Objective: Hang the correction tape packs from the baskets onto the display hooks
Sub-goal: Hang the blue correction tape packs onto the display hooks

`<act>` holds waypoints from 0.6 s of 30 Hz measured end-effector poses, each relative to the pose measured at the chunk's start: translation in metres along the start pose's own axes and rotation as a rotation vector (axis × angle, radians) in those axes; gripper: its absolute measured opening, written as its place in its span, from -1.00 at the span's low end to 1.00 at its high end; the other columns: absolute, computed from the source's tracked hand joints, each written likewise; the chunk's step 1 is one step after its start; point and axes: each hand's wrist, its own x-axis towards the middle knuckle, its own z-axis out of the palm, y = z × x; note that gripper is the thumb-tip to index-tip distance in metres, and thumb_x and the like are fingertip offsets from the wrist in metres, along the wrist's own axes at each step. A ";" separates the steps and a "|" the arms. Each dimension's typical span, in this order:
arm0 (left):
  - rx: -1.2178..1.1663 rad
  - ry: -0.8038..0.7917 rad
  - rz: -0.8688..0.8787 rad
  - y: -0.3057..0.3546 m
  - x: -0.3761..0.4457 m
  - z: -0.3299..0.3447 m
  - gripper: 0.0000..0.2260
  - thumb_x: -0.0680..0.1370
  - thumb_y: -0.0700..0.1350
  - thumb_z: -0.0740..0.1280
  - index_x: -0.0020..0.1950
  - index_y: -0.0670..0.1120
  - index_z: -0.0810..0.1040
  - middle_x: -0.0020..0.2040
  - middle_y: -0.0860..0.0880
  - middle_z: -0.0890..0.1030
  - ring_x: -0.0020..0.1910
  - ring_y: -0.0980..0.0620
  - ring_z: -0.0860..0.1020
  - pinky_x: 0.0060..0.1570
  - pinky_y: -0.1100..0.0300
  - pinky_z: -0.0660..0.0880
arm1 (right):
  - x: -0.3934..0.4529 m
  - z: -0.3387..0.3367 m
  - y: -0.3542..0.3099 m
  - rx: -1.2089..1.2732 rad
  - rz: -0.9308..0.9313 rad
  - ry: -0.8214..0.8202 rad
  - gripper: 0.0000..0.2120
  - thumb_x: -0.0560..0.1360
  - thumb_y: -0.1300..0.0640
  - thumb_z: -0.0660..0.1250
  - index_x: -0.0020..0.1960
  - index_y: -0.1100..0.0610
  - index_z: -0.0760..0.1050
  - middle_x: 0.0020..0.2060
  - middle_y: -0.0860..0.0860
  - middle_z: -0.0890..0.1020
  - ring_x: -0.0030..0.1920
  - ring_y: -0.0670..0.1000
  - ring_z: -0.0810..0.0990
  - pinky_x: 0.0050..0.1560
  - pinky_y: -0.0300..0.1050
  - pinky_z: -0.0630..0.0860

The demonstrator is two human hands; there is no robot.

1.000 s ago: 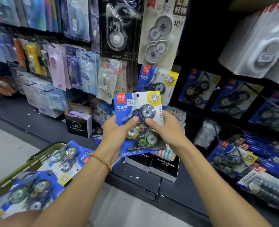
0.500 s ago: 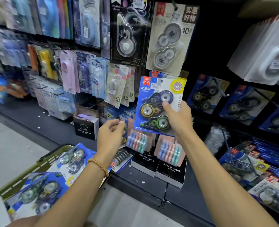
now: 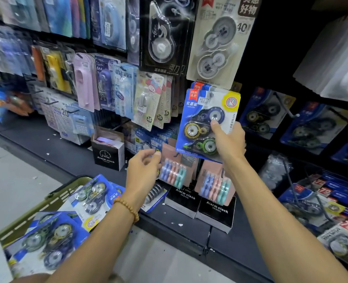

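Raised since a second ago: blue correction tape pack (image 3: 207, 123) now at right-centre against same-design hung packs | right hand (image 3: 227, 142) grips its lower edge alone; left hand (image 3: 143, 170) released, loosely curled, empty | hooking looks imminent | reads "CORRECTION TAPE" | more packs in green basket (image 3: 52, 201), lower left

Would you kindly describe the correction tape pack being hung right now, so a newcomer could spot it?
Find the big beige card marked 40 high on the display wall. Directly below it, the right hand holds up a blue pack. Unlike the packs in the green basket, it is upright, showing three stacked tapes: blue, yellow, green.
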 end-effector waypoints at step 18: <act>0.079 -0.060 -0.007 0.008 -0.025 0.006 -0.85 0.65 -0.05 0.31 0.20 -0.03 0.56 0.02 -0.02 0.65 0.04 -0.01 0.66 0.22 -0.06 0.57 | -0.031 -0.014 0.007 -0.005 0.011 -0.019 -0.66 0.66 -0.02 0.23 0.39 0.06 0.40 0.19 -0.07 0.52 0.13 -0.09 0.50 0.09 -0.15 0.38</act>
